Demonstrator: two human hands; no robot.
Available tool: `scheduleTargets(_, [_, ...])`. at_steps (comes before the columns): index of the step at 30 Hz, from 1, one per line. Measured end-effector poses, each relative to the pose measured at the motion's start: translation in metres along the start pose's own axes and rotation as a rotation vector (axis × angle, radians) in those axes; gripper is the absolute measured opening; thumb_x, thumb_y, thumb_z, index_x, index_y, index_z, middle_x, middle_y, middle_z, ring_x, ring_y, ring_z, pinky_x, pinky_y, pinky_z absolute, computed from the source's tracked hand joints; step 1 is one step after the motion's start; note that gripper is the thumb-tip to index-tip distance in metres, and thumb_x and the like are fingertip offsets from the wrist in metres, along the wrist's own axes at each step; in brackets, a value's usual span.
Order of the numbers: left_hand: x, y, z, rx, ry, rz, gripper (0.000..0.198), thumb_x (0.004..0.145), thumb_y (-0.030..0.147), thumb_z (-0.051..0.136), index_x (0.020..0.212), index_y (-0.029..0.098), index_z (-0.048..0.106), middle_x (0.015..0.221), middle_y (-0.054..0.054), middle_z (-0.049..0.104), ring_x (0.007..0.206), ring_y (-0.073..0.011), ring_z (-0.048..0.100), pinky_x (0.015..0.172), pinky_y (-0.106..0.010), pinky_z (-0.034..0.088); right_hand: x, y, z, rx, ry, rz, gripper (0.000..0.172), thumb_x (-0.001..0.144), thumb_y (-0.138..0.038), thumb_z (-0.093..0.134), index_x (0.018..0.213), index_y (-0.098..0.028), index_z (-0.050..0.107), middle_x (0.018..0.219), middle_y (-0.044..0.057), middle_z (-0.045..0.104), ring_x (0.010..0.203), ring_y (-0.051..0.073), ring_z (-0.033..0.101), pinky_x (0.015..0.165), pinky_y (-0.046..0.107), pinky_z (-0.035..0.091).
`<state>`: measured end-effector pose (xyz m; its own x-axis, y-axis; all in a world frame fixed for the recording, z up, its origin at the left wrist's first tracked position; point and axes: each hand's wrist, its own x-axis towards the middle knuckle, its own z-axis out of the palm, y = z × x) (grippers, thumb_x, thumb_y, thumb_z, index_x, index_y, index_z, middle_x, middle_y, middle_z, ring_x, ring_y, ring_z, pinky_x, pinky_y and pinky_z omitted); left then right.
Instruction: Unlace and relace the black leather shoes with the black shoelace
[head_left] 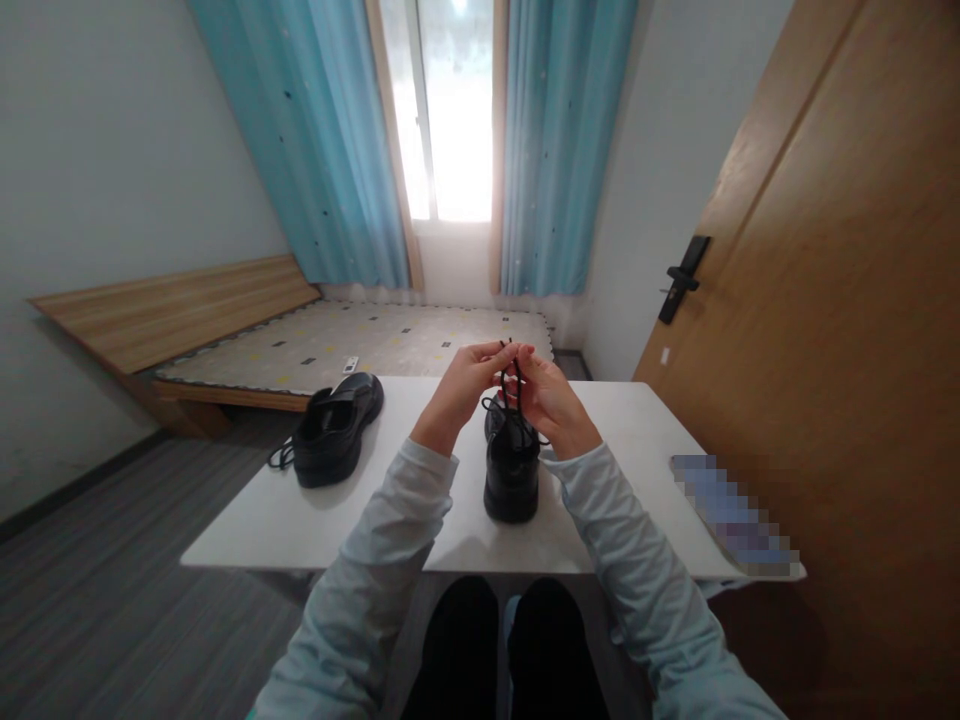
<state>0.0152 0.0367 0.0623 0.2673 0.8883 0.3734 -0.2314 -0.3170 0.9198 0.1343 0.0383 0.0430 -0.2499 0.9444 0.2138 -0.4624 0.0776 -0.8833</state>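
A black shoe [511, 480] stands on the white table straight in front of me, its heel towards me. Above it, my left hand [466, 385] and my right hand [550, 395] meet, fingertips pinched on a black shoelace [511, 388] pulled up from the shoe. Both hands are closed on the lace, thumbs and forefingers almost touching. Loops of lace hang at either side of the shoe, and my hands partly cover its front. A second black shoe [337, 430] sits to the left, with a lace trailing off its near left side.
The white table [262, 530] reaches to my knees. Near its right edge lies a blurred flat object [731, 515]. Behind is a bed [390, 340] with a small white item [350, 366] on it. A wooden door [817, 330] stands close on the right.
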Motion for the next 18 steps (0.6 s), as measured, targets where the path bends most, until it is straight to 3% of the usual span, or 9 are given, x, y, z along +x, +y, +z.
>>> scheduleTargets(3, [0.005,0.002,-0.005,0.024,0.055,0.005,0.038,0.066,0.05,0.074,0.08,0.015,0.073,0.064,-0.002,0.064,0.058,-0.0117,0.059,0.053,-0.022,0.046,-0.003,-0.001,0.002,-0.078,-0.054,-0.029,0.053,0.054,-0.057,0.08,0.084,-0.019,0.058,0.058,-0.006,0.052,0.046,0.006,0.042,0.045,0.021,0.033])
scheduleTargets(7, [0.014,0.017,-0.013,0.159,0.103,0.033,0.035,0.067,0.047,0.074,0.082,0.016,0.074,0.066,-0.003,0.065,0.059,-0.0109,0.056,0.051,-0.02,0.043,-0.005,-0.002,0.002,-0.315,-0.066,-0.109,0.037,0.059,-0.043,0.08,0.076,-0.015,0.063,0.053,-0.006,0.051,0.047,0.006,0.041,0.046,0.021,0.03])
scheduleTargets(10, [0.025,0.037,-0.015,0.257,0.126,0.106,0.032,0.068,0.045,0.074,0.081,0.017,0.075,0.07,-0.003,0.065,0.063,-0.0104,0.055,0.052,-0.018,0.041,-0.002,0.0,-0.002,-0.448,-0.039,-0.139,0.034,0.062,-0.044,0.077,0.067,-0.014,0.062,0.05,-0.005,0.05,0.046,0.006,0.039,0.047,0.023,0.03])
scheduleTargets(18, [0.054,0.097,-0.01,0.465,0.223,0.306,0.017,0.073,0.033,0.069,0.072,0.016,0.071,0.063,-0.001,0.057,0.067,-0.0112,0.055,0.054,-0.018,0.039,0.02,0.015,-0.034,-0.66,-0.033,-0.236,0.033,0.064,-0.046,0.073,0.069,-0.015,0.064,0.053,-0.005,0.048,0.051,0.008,0.039,0.05,0.023,0.029])
